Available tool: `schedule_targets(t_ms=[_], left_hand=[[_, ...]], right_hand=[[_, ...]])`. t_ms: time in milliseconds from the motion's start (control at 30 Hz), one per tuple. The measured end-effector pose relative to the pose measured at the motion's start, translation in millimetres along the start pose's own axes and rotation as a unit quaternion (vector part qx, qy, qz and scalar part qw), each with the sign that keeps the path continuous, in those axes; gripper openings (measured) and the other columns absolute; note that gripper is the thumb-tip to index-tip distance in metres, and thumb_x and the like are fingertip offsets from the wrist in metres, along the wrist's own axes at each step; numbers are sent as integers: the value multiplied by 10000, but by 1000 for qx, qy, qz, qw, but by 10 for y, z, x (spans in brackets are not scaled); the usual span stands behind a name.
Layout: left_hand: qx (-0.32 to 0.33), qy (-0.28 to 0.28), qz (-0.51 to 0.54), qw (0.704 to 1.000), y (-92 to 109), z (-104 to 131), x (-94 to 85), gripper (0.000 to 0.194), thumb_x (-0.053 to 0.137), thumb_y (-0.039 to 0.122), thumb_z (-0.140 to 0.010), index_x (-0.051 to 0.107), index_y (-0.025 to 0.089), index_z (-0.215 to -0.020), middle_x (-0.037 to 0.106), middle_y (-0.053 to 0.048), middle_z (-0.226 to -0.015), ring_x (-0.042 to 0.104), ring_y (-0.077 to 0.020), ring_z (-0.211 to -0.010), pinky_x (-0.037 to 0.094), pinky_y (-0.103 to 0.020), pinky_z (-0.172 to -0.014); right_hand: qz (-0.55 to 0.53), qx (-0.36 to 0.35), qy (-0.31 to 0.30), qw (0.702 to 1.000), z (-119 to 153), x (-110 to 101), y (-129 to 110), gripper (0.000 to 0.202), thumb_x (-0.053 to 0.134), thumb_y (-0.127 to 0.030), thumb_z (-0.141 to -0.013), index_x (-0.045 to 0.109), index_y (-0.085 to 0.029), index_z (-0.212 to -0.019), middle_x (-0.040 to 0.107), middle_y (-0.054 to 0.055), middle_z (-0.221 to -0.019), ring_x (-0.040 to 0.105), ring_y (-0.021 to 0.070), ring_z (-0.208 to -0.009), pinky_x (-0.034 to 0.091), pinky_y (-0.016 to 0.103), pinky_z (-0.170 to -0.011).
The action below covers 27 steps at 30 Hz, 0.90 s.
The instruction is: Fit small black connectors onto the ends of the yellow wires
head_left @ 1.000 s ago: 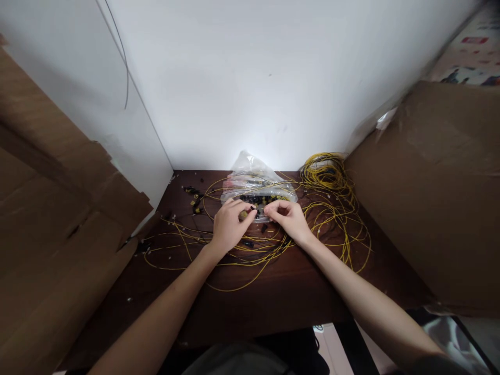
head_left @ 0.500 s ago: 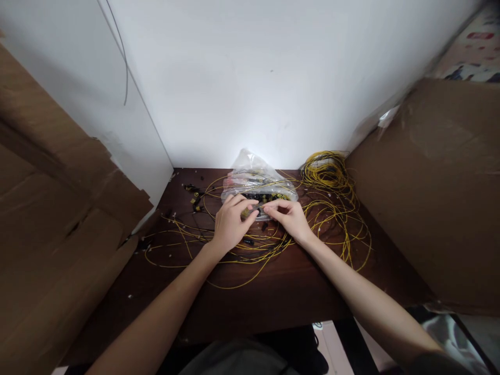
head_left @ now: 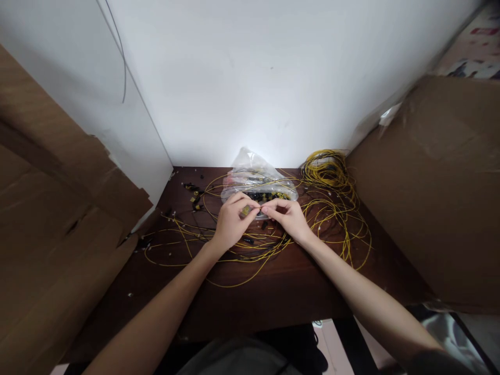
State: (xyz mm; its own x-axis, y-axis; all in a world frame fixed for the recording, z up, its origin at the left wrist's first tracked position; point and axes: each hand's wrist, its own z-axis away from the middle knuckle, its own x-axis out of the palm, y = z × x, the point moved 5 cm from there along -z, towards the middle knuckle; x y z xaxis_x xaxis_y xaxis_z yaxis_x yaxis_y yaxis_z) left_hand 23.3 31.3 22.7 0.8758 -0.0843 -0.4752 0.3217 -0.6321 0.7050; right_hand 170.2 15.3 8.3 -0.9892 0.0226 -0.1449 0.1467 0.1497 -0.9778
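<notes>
Cardboard stands at the far left, beside the dark table. Black and yellow connectors lie on the table to the right of it. Left hand: thumb and index finger are closed in a pinch at the tips; in the previous frame these tips were apart. Clear plastic bag lies behind the hands, with dark and yellow parts at its front. Small piece is located where the fingertips of both hands meet, in front of the bag; both pinches have hold of it, but it is mostly covered and its exact form cannot be told. Right hand: thumb and index finger are closed at the tips. The gap between the hands, visible in the previous frame, is now closed. Yellow wires loop across the table below and beside the hands. Wire coil lies at the back right, near the cardboard box.
</notes>
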Motion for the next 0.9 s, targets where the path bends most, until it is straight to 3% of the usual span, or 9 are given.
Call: schedule_targets(t_ms=[367,767,900], left_hand=[[10,-7,50,999,17,-2,19,89,573,192,-797,658,175,-814,560,-22,-826,432,-86,-619,356,-217,-556],[6,13,20,1000,15,-14,-6,62,554,142,-767,611,159,-784,566,-18,-784,418,-94,-603,358,-227,-572],[-12,-19,46,999,-11,-11,32,91,529,192,-803,607,149,-788,589,-25,-757,468,-99,-615,379,-220,-573]], right_hand=[[-8,0,-29,1000,11,15,-7,231,691,-404,-679,662,-175,-686,569,-13,-585,473,105,-540,388,246,-534],[-24,13,-11,1000,15,-8,-37,246,689,-409,-670,642,-167,-672,557,-15,-561,469,101,-526,388,249,-534],[-9,2,-7,1000,3,-29,-15,245,678,-395,-682,628,-156,-659,543,-23,-544,458,92,-518,382,238,-536]])
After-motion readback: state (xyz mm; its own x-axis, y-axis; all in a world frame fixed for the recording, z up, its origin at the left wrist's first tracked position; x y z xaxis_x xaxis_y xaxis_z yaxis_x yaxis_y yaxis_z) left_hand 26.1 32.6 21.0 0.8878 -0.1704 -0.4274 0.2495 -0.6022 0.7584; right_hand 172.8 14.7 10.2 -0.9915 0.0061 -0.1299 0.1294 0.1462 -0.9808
